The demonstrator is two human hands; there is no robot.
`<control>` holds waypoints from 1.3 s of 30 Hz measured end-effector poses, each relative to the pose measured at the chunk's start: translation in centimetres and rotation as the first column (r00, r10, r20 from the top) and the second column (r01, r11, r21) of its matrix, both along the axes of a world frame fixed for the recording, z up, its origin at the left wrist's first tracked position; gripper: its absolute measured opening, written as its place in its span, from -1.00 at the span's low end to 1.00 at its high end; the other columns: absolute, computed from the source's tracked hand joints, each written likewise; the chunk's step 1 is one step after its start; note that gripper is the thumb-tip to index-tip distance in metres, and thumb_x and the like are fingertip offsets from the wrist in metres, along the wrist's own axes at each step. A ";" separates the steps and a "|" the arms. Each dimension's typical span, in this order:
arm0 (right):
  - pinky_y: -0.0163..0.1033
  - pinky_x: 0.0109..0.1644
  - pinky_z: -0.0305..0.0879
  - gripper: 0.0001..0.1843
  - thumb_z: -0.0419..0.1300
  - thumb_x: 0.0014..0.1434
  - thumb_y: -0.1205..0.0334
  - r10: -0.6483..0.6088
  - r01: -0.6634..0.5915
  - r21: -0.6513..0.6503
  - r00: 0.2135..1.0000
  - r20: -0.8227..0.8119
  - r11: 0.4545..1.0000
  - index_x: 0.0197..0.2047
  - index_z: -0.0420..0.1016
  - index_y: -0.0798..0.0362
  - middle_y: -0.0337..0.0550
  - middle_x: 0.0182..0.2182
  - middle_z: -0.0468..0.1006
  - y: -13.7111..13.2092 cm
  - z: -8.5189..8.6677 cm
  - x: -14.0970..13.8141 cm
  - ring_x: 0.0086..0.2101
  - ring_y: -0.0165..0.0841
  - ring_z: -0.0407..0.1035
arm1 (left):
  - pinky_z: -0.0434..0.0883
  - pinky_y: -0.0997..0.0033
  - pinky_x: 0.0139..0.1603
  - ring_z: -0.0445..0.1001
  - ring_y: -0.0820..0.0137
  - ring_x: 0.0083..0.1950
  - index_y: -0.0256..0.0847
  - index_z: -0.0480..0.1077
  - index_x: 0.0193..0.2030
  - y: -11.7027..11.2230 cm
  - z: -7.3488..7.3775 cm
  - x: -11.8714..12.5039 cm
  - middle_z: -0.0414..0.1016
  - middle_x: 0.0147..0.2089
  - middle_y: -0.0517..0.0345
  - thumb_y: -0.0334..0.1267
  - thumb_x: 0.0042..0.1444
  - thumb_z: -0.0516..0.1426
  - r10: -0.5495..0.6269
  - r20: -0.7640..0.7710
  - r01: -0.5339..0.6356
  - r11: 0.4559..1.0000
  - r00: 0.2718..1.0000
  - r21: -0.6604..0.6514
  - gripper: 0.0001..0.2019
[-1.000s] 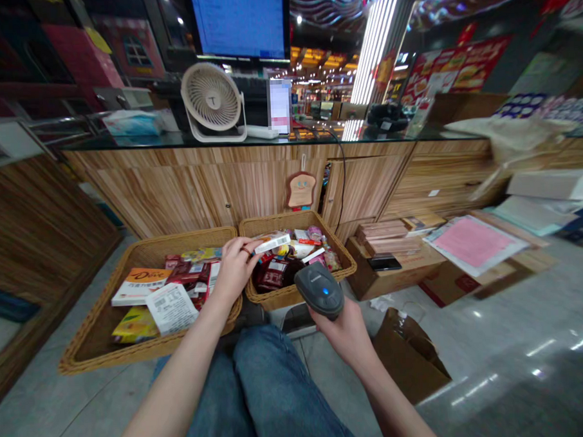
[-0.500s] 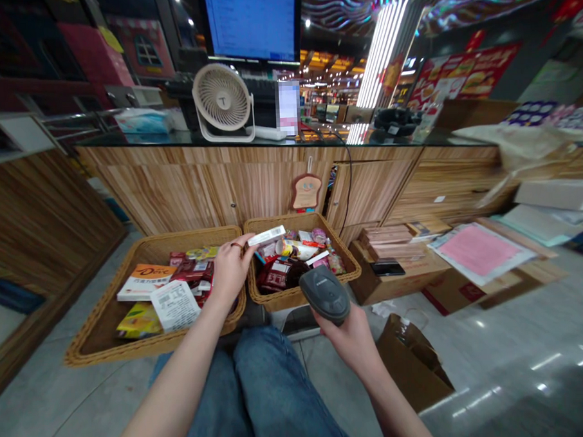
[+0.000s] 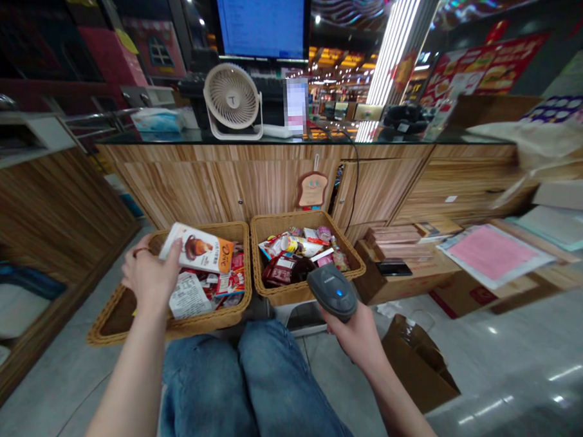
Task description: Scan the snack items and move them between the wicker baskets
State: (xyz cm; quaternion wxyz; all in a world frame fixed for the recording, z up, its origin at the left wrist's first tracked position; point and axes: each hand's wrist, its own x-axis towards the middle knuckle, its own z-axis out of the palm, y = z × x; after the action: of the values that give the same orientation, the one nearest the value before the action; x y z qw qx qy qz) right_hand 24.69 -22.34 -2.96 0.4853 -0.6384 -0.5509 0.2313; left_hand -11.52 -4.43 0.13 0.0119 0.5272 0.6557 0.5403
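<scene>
My left hand [image 3: 152,276] grips the white and orange Dove chocolate box [image 3: 199,248] by its left end, tilted above the left wicker basket [image 3: 98,333]. A printed receipt [image 3: 191,295] lies below the box, beside red snack packs [image 3: 232,279]. My right hand [image 3: 354,332] is closed around a dark grey barcode scanner [image 3: 332,289], whose blue light is lit. The scanner's head is by the near right corner of the right wicker basket [image 3: 270,298]. That basket holds a yellow and white tube-shaped pack [image 3: 302,246], dark red packs [image 3: 280,269] and other small sweets.
Behind the baskets stands a wood-grain counter [image 3: 188,191] with a white fan [image 3: 233,98] and a monitor [image 3: 263,20]. To the right are cardboard boxes [image 3: 420,277] with a phone [image 3: 393,269] on top, and a brown paper bag [image 3: 418,367] on the floor.
My left hand has gone from the right basket to the left one, let go of a small white box and lifted the Dove box. The scanner's blue light has come on.
</scene>
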 end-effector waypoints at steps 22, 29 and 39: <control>-0.27 -0.49 0.39 -0.76 0.28 0.14 0.04 -0.019 0.018 -0.019 0.998 -0.053 1.000 -0.39 0.46 0.04 -0.12 -0.56 0.60 -0.5 -1.0 1.6 -0.51 -0.19 0.51 | -0.18 -0.47 0.48 0.27 -0.18 0.47 -0.17 0.55 0.10 9.0 -3.4 22.8 0.61 0.18 -0.27 -0.12 -0.05 0.45 -0.732 -0.571 0.387 0.681 0.371 -0.622 -0.46; -0.27 -0.49 0.38 -0.73 0.30 0.12 0.01 -0.029 0.028 -0.016 0.997 -0.075 0.999 -0.36 0.50 0.06 -0.07 -0.49 0.64 -0.4 -0.7 1.1 -0.50 -0.19 0.52 | 0.01 -0.16 0.51 0.62 -0.01 0.08 -0.22 0.54 0.08 6.2 -2.1 20.5 0.66 0.05 -0.21 -0.11 0.08 0.38 -0.663 -0.637 0.445 0.744 0.394 -0.499 -0.56; -0.25 -0.48 0.39 -0.76 0.28 0.11 0.04 0.010 -0.009 0.010 0.997 -0.074 1.000 -0.43 0.45 0.03 -0.14 -0.61 0.55 -0.1 -0.1 0.0 -0.50 -0.18 0.50 | 0.31 0.01 0.36 0.57 0.04 0.19 -0.26 0.48 0.17 3.8 -2.6 19.9 0.62 0.16 -0.20 -0.17 0.19 0.33 -0.639 -0.527 0.500 0.768 0.561 -0.399 -0.56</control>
State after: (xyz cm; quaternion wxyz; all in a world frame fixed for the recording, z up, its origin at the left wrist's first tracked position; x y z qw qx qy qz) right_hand 24.66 -22.40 -3.11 0.5074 -0.6244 -0.5366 0.2543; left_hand 8.37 -0.64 -2.50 0.0182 0.8567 0.4639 0.2248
